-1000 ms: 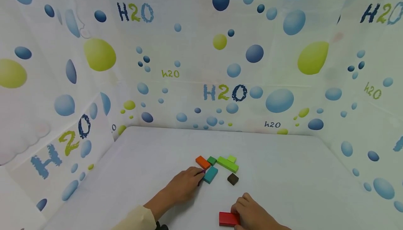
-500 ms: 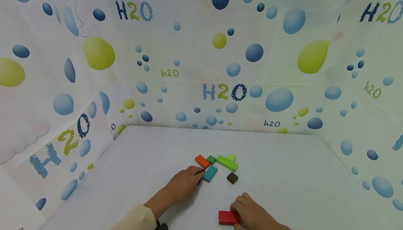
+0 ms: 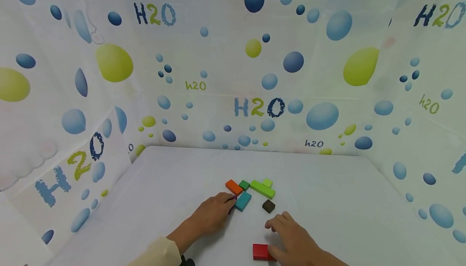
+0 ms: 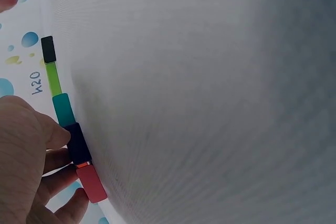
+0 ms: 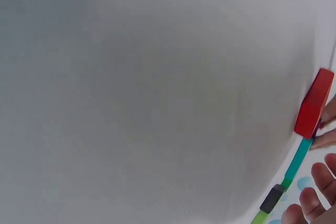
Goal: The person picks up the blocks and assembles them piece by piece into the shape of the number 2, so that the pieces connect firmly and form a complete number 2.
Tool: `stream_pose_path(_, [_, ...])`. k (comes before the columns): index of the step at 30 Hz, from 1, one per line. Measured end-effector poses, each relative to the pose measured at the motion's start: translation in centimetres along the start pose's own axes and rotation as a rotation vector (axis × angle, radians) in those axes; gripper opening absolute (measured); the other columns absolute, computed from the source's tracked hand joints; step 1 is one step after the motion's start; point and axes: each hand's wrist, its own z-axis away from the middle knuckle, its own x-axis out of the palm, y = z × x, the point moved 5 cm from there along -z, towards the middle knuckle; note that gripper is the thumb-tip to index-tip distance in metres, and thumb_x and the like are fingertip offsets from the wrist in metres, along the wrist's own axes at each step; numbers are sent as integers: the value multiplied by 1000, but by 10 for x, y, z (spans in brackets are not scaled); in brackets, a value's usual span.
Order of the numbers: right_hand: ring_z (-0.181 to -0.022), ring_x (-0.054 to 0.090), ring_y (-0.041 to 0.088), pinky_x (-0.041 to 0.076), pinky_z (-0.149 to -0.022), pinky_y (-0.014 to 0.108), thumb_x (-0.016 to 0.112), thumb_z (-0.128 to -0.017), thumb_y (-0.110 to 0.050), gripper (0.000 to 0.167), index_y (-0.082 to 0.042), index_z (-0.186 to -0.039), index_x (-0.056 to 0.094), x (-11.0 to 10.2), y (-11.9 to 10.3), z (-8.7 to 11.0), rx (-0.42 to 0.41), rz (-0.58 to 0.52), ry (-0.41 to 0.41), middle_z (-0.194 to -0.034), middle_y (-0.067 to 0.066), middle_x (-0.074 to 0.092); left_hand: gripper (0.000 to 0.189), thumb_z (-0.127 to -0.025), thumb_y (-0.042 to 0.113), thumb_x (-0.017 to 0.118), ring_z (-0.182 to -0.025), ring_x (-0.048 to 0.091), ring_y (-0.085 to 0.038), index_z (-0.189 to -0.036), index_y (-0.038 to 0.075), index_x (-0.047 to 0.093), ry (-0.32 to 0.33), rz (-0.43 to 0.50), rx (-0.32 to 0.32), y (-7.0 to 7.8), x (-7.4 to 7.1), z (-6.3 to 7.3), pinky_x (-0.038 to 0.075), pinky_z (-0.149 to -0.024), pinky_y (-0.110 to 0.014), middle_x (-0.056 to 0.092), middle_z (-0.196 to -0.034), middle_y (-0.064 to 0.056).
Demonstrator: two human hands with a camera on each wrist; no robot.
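Observation:
My left hand (image 3: 212, 213) reaches in from the left and pinches a dark purple block (image 4: 77, 142), mostly covered by the fingers in the head view. A pinkish-red block (image 4: 92, 183) lies beside those fingers in the left wrist view. Right of the fingertips lies a teal block (image 3: 243, 201), with an orange block (image 3: 234, 187) just behind. My right hand (image 3: 291, 233) is raised with fingers spread and loosely bent, grasping nothing. Its thumb overlaps the right end of a red block (image 3: 260, 252); whether it touches cannot be told.
Behind the hands are a small green block (image 3: 244, 184), a long lime block (image 3: 263, 189) and a small lime block (image 3: 267, 182). A dark brown cube (image 3: 268, 205) sits ahead of the right hand. Patterned sheets (image 3: 218, 55) enclose the white table (image 3: 327, 193).
My right hand has let go of the red block, its fingers lifting forward and spreading. The red block stays in place. The left hand has not visibly moved.

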Motion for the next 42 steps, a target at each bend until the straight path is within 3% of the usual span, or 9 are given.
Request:
stream_pose_path(7, [-89, 43, 6, 49, -70, 21, 71, -86, -19, 23, -16, -109, 66, -10, 7, -17, 36, 103, 177, -97, -10, 60, 48, -93, 15, 74, -130, 54, -22, -138, 7, 61, 13, -4, 3, 1, -6, 0, 49, -106, -39, 57, -141, -7])
stream_pose_path(15, [-89, 47, 9, 53, -70, 24, 75, -84, -19, 23, -14, -104, 68, -15, 17, -31, 185, 164, 250, -94, -7, 62, 45, -96, 15, 70, -132, 53, -21, -139, 8, 61, -1, 9, -5, 6, -4, 0, 49, -107, -37, 57, -142, -5])
stream_pose_path(26, [-97, 53, 19, 57, -81, 36, 75, -86, -22, 33, -8, -115, 67, -16, 42, -58, 316, 186, 287, -108, 4, 67, 43, -97, 17, 68, -131, 54, -20, -139, 9, 61, 5, 13, -15, 3, -3, 0, 49, -106, -36, 58, -141, -5])
stream_pose_path(36, [-92, 51, 22, 54, -73, 36, 74, -88, -25, 42, -1, -121, 64, -18, 61, -69, 420, 178, 233, -107, 9, 65, 42, -97, 16, 68, -132, 53, -19, -138, 10, 61, -6, 27, -26, 4, 2, -1, 48, -107, -37, 57, -142, -4])
stream_pose_path(42, [-91, 52, 22, 55, -73, 37, 76, -88, -25, 41, 1, -120, 67, -18, 68, -79, 416, 161, 246, -106, 11, 68, 41, -98, 17, 67, -131, 54, -19, -138, 10, 62, 5, 20, -31, 1, 1, -1, 49, -107, -37, 57, -141, -4])
